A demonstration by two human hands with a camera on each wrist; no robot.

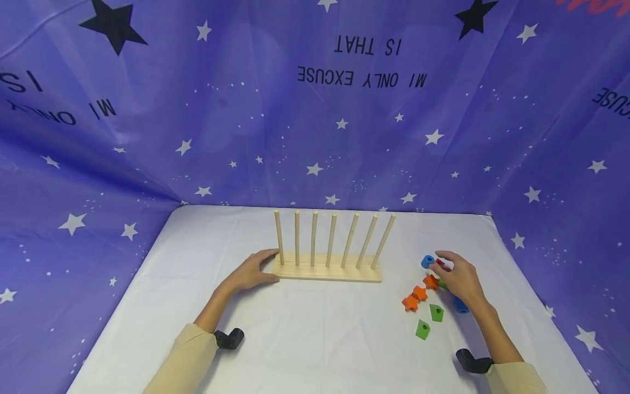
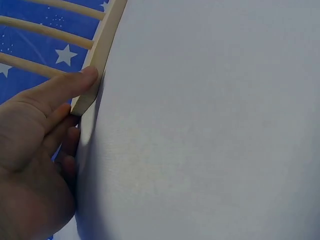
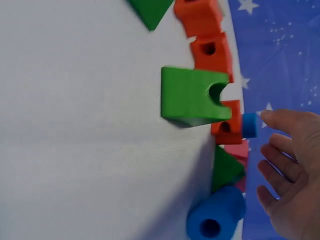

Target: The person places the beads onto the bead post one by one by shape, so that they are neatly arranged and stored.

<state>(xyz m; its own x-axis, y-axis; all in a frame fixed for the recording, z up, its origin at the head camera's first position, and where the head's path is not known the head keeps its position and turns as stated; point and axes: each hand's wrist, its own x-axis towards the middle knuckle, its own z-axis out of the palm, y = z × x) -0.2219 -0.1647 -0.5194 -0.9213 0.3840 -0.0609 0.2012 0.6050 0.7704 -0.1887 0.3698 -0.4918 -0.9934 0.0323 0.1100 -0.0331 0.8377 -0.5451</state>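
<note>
My left hand (image 1: 251,272) holds the left end of a wooden peg rack (image 1: 320,273), a flat base with several upright dowels. In the left wrist view, the thumb (image 2: 82,80) lies on the base's edge and the other fingers go behind it. Over on the right, my right hand (image 1: 461,278) is above a group of holed blocks, close to a red block (image 1: 447,267) and a small blue cylinder (image 1: 427,261). Its fingers are slightly bent and spread, and nothing shows between them in the right wrist view. The hand partly hides the red block.
Orange star blocks (image 1: 420,293) lie in a line left of the right hand. Nearer me are green blocks (image 1: 436,312), and a blue cylinder (image 1: 461,306) sits beside the right wrist. A purple star-printed curtain (image 1: 315,148) borders the white table (image 1: 315,339).
</note>
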